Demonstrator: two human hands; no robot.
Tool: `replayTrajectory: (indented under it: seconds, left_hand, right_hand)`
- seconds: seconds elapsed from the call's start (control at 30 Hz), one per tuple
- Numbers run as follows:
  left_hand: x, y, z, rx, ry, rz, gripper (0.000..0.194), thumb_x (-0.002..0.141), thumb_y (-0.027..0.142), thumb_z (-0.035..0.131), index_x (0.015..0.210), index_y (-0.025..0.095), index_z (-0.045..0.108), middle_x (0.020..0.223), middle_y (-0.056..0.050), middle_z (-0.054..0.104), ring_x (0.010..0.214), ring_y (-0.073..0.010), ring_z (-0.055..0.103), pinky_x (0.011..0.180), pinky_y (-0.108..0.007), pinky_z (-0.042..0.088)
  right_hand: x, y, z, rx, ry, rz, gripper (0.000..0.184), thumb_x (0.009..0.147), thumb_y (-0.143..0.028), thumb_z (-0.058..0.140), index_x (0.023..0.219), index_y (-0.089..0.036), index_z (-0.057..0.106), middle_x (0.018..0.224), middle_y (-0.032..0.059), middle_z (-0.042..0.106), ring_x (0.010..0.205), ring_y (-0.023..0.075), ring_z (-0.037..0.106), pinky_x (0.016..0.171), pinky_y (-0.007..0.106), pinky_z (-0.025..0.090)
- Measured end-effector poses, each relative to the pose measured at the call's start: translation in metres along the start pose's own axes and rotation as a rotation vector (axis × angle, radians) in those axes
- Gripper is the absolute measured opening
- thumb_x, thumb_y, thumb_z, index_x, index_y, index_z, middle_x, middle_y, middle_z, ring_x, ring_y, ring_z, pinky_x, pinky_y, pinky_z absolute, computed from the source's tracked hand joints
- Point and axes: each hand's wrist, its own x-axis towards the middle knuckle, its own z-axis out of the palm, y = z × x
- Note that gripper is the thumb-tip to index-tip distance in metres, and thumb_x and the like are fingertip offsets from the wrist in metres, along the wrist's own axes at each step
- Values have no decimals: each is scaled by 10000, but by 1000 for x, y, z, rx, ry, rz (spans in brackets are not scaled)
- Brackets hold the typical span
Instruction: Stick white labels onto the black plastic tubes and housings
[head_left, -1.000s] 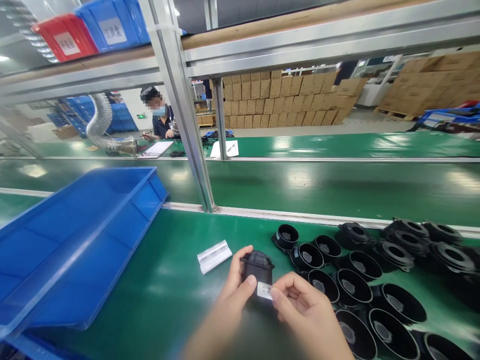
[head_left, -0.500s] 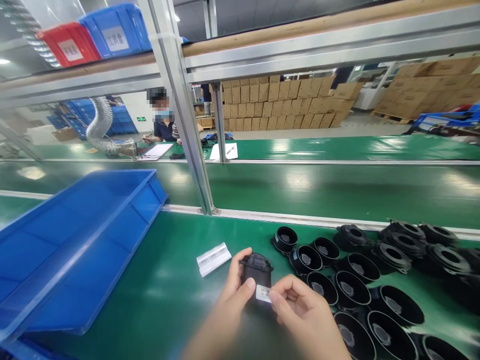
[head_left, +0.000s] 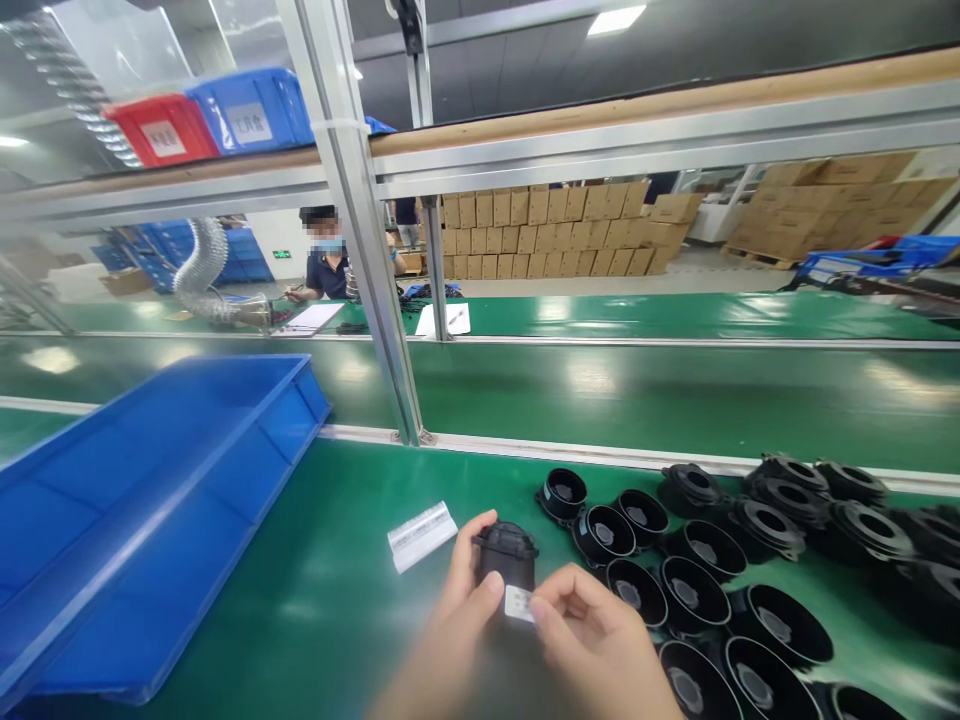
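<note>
Black flanged housing (head_left: 508, 568) sits within the left hand (head_left: 466, 592), which is closed around its side; the right hand (head_left: 589, 630) pinches a white label (head_left: 518, 604) at its front. Below spreads a green table (head_left: 315, 560), with a metal post (head_left: 375, 270) behind and stacked cardboard boxes (head_left: 551, 235) farther back.

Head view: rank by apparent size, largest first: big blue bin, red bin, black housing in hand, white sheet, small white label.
1. Big blue bin
2. Red bin
3. Black housing and white sheet: unsure, left hand covers some of the housing
4. Small white label
</note>
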Motion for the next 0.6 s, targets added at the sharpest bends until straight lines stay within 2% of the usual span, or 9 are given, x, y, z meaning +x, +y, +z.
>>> replayTrajectory:
  seconds: [0.1,0.23,0.47,0.6]
  left_hand:
    - [0,1,1,41,-16,34,646,931,449,559,1480,302,252,1431,-95,443,1252,-289,457,1077,-432,325]
    - [-1,2,3,139,10,46,708,902,419,622,1488,297,244,1424,-110,443,1241,-295,462,1092,-429,312]
    - [0,0,2,12,39,14,609,943,476,521,1480,293,298,1385,-94,487,1214,-295,496,1066,-425,345]
    - [0,0,4,83,29,35,670,913,443,603,1481,288,282,1349,-99,516,1187,-278,515,1071,-406,331]
  right_hand:
    - [1,3,-1,-24,-40,-20,300,843,-433,682,698,-185,595,666,14,570,614,160,501,541,212,403]
    - [1,5,-1,-24,-19,-30,317,856,-453,668,709,-178,606,669,24,580,619,164,508,543,215,404]
    - [-1,1,0,-41,-36,-28,253,852,-385,663,710,-185,604,674,12,578,620,156,499,548,211,395]
    - [-2,-2,1,-20,-16,-6,274,847,-408,665,703,-183,602,671,11,575,621,156,505,549,212,392]
